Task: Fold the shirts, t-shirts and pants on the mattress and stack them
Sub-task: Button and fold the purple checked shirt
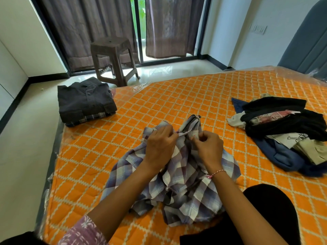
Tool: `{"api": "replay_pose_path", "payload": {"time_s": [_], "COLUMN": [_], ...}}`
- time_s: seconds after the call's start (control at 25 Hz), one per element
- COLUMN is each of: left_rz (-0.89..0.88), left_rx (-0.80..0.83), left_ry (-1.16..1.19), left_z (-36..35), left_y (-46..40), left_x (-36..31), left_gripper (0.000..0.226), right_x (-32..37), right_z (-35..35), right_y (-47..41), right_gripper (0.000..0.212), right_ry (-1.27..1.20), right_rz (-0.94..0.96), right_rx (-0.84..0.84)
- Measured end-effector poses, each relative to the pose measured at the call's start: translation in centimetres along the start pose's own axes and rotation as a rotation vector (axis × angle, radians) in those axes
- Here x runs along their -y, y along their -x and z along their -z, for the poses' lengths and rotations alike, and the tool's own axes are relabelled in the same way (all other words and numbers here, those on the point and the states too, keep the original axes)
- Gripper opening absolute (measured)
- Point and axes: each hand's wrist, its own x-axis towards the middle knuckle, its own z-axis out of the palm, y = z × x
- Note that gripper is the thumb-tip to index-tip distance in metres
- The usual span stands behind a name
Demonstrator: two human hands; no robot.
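A crumpled purple-and-white checked shirt [184, 188] lies on the orange quilted mattress [177, 96] in front of me. My left hand [159, 147] pinches the shirt's collar edge from the left. My right hand [208, 147] pinches the collar area from the right, fingers curled on the fabric. A folded stack with a dark grey shirt [85, 101] on top sits at the mattress's far left corner, a checked garment showing beneath it. An unfolded heap of black, blue, white and beige clothes [283, 133] lies at the right.
A brown plastic stool [113, 59] stands on the tiled floor beyond the mattress, before dark curtains [88, 29] and a glass door. A grey headboard [307, 43] rises at the far right. My knee in black fabric [265, 213] rests on the mattress at lower right.
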Motion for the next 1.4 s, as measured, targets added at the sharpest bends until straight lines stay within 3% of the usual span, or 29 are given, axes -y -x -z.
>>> {"api": "replay_pose_path", "payload": {"time_s": [0.08, 0.24, 0.36, 0.52, 0.68, 0.84, 0.92, 1.08, 1.2, 1.28, 1.4], "left_rz": [0.06, 0.772, 1.099, 1.023, 0.912, 0.941, 0.896, 0.669, 0.811, 0.982, 1.105], "left_rx": [0.078, 0.532, 0.506, 0.46, 0.556, 0.703, 0.704, 0.592, 0.55, 0.537, 0.568], "left_ry": [0.127, 1.07, 1.372, 1.307, 1.179, 1.169, 1.042, 0.598, 0.707, 0.893, 1.058], "left_z": [1.0, 1.1, 0.6, 0.5, 0.8, 1.1, 0.9, 0.4, 0.4, 0.3, 0.4], "left_y": [-0.1, 0.3, 0.6, -0.2, -1.1, -1.9, -1.7, -0.7, -0.7, -0.6, -0.6], "left_x": [-1.1, -3.3, -4.0, -3.9, -3.8, -3.6, -3.6, -4.0, -5.2, -6.3, -7.1], "left_gripper": [0.016, 0.016, 0.019, 0.013, 0.008, 0.011, 0.013, 0.013, 0.016, 0.023, 0.025], "right_x": [0.1, 0.2, 0.9, 1.8, 1.2, 0.7, 0.2, -0.2, 1.0, 1.0, 0.3], "right_z": [0.0, 0.1, 1.5, 3.4, 3.5, 3.7, 4.1, 6.2, 6.2, 5.1, 4.0], "right_y": [0.4, 1.2, 1.7, 1.5, 1.3, 1.1, 0.5, -0.6, 0.4, 1.9, 3.3], "right_gripper": [0.03, 0.029, 0.026, 0.028, 0.023, 0.011, 0.015, 0.024, 0.02, 0.022, 0.021], "right_ry": [-0.016, -0.263, -0.381, -0.429, -0.381, -0.351, -0.313, 0.331, 0.374, 0.315, 0.204], "right_rz": [-0.054, -0.232, -0.349, -0.425, -0.404, -0.405, -0.419, -0.129, -0.015, -0.012, -0.047], "right_rx": [-0.014, 0.127, 0.266, 0.374, 0.365, 0.375, 0.371, 0.142, 0.101, 0.142, 0.179]}}
